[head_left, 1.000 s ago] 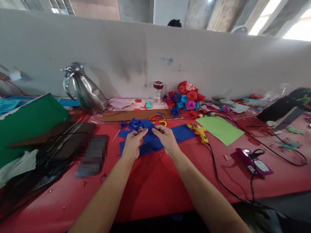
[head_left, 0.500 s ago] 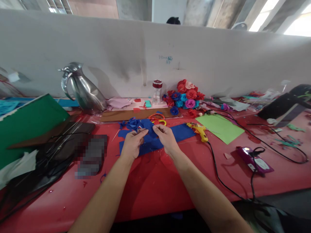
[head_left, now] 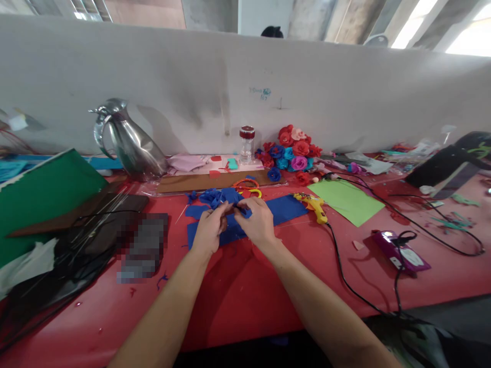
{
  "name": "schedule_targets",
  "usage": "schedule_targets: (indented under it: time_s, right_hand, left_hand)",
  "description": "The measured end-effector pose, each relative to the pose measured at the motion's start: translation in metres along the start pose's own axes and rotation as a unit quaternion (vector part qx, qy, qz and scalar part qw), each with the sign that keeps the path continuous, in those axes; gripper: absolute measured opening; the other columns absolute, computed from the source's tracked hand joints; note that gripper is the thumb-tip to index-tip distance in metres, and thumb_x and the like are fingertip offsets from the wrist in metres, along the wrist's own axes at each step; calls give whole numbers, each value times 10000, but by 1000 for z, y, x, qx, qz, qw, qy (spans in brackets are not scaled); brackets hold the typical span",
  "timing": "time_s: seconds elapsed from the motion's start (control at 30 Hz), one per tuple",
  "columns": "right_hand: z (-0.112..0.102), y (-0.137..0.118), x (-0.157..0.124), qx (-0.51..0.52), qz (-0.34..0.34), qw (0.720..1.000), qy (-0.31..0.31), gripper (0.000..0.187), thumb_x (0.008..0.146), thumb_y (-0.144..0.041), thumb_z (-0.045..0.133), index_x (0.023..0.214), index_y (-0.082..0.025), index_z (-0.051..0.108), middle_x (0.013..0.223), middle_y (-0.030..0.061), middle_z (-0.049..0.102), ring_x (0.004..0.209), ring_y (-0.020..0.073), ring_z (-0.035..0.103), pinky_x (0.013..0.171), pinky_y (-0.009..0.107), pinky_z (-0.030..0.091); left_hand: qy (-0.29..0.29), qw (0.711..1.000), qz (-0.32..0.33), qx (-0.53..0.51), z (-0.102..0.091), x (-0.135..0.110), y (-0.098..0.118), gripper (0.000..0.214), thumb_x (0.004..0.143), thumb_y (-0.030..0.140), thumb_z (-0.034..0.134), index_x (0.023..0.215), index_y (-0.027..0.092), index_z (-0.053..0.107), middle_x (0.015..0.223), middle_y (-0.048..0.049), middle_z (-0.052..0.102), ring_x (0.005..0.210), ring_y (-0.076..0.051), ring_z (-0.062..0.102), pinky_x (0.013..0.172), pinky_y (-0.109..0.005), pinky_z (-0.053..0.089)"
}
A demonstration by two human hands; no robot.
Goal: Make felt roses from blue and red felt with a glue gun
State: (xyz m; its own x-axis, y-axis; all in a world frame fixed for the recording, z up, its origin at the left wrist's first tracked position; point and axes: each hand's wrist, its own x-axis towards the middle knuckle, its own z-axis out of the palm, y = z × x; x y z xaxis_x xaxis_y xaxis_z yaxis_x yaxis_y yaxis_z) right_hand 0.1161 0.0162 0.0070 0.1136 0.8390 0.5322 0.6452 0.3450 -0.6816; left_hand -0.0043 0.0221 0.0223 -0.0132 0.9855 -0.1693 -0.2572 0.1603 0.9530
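Close together over the blue sheets, my left hand (head_left: 210,227) and my right hand (head_left: 256,220) both pinch a small piece of dark blue crepe paper (head_left: 235,208). My fingers cover most of it. Beneath them lies a flat blue sheet (head_left: 286,208) on the red table. Blue paper petals (head_left: 210,197) are heaped just beyond my left hand. Scissors with yellow and orange handles (head_left: 253,193) lie behind my fingers, partly covered. To the right of my right hand rests a yellow hot glue gun (head_left: 316,207) with a black cord.
A steel jug (head_left: 132,143) and a lidded glass jar (head_left: 247,144) stand near the wall, beside a bunch of paper flowers (head_left: 293,148). At right lie a light green sheet (head_left: 345,202) and a purple box (head_left: 401,251) with cords. A blurred-out flat object (head_left: 143,248) lies left.
My right hand has moved slightly left and curled inward, bringing both hands' fingertips together. The blue piece, spread between them before, is now gathered and mostly hidden.
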Motion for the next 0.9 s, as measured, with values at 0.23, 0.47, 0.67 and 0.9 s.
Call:
schedule_targets:
  time_s: [0.23,0.47,0.67,0.9]
  right_hand:
    - [0,0,3,73,45,996,-7,85,709,-216,544,671,-212,620,696,10,648,664,162,577,674,285,458]
    - [0,-4,3,154,85,984,-35,107,694,-258,531,677,-201,619,666,-3,639,612,139,559,610,253,440]
    - [-1,-7,3,169,72,982,-45,103,677,-261,522,651,-200,601,645,-7,627,608,133,553,616,247,442]
    - [-1,-9,3,193,97,975,-42,113,671,-290,523,641,-200,586,627,-6,618,592,138,553,597,251,452]
  left_hand:
    - [-2,1000,-10,-4,0,1,-3,321,487,287,770,736,113,667,385,114,343,363,-23,211,429,-223,82]
    - [25,999,27,-15,1,0,-1,239,490,259,756,654,133,635,467,85,466,390,-25,280,424,-210,161]
    - [62,996,62,3,-1,4,-3,188,484,257,739,602,141,649,510,45,537,523,-88,481,503,-209,339]
    - [55,995,74,40,-1,3,-5,194,518,296,743,617,145,671,497,27,548,571,-127,542,514,-217,378]
